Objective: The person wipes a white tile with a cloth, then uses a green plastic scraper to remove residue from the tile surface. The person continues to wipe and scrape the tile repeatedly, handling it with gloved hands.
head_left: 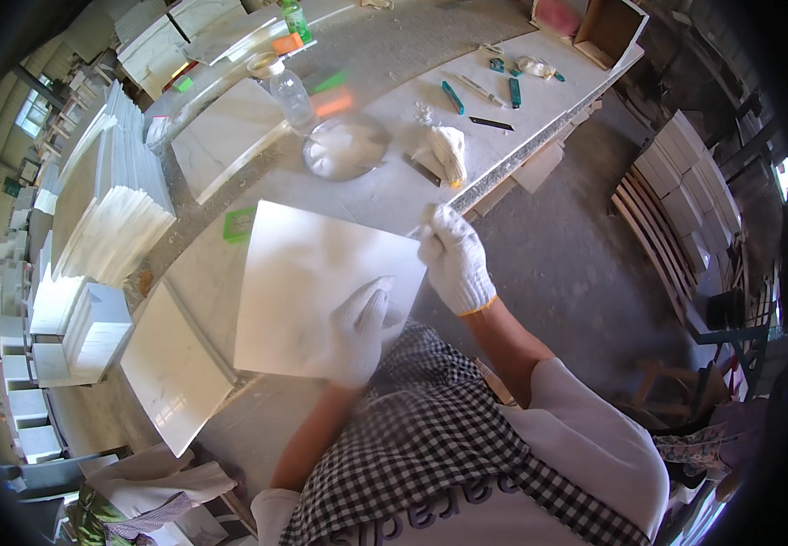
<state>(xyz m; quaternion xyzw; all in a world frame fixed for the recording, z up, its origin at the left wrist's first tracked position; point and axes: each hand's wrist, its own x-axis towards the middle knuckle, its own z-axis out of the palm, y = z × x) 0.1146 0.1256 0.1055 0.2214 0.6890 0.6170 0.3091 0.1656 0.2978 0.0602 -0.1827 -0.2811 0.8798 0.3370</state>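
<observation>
A square white marble tile (294, 282) lies at the near edge of the worktable, glossy enough to mirror a hand. My left hand (357, 332), in a white knit glove, is over its lower right part. Its fingers are bunched together at the surface; anything between them is hidden. Just beyond the tile's right corner, my right hand (455, 259) is closed in a matching glove with an orange cuff edge. A thin pale sliver shows by its fingertips, too small to name. A green block (239, 225) sits by the tile's far left corner.
A round dish of white powder (345, 148) and a clear bottle (292, 96) stand further back. Right of them lie a crumpled glove (446, 155), utility knives (515, 93) and a dark blade (491, 124). Another tile (175, 364) lies left; stacked slabs (121, 196) stand beyond.
</observation>
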